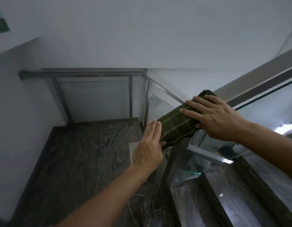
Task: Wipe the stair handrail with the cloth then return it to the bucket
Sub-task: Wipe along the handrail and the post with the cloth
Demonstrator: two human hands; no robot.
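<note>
Head view. Nearest the camera I see two bare forearms entering from the bottom edge and the right edge. I take the handrail (260, 84), a grey metal bar running from upper right down to a corner post, as the reference landmark.

Left hand (148, 149): positioned just left of the handrail's lower end, fingers straight and held together, palm side against the lower edge of the cloth (174, 128). The thumb tip touches the cloth's bottom fold. It is not closed around anything.

Right hand (214, 117): laid on top of the handrail over the cloth, fingers spread apart and pressed flat on the fabric, thumb tucked under the near side.

The cloth is dark green with thin pale stripes, draped over the handrail at its lower end, hanging down both sides.

Below the handrail I see glass panels (160, 104). Left of it lies a dark, wood-grained landing floor (79, 153); right of it, dark stair treads (240, 185) descend.
</note>
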